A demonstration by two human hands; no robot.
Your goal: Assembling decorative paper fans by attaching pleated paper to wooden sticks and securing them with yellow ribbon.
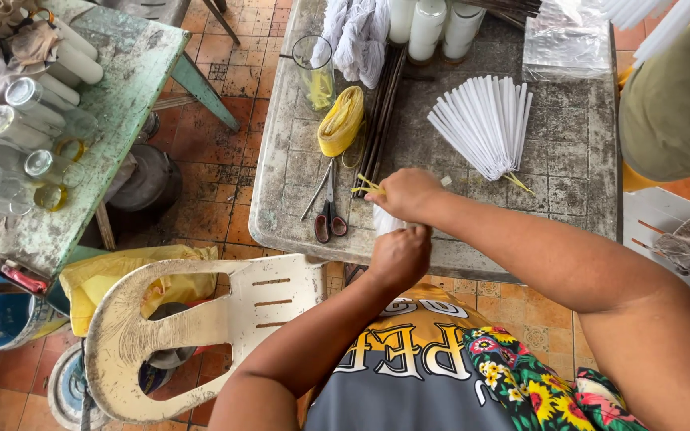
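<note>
Here, right hand (406, 194) fisted on yellow string (367, 187), left hand (399, 257) below gripping white candle bundle (386, 223), forearms angled inward.

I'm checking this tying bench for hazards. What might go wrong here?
The white bundle held between the left hand and right hand sits at the table edge, so it might drop. The scissors lie close to the hands and could nick a finger.
</note>
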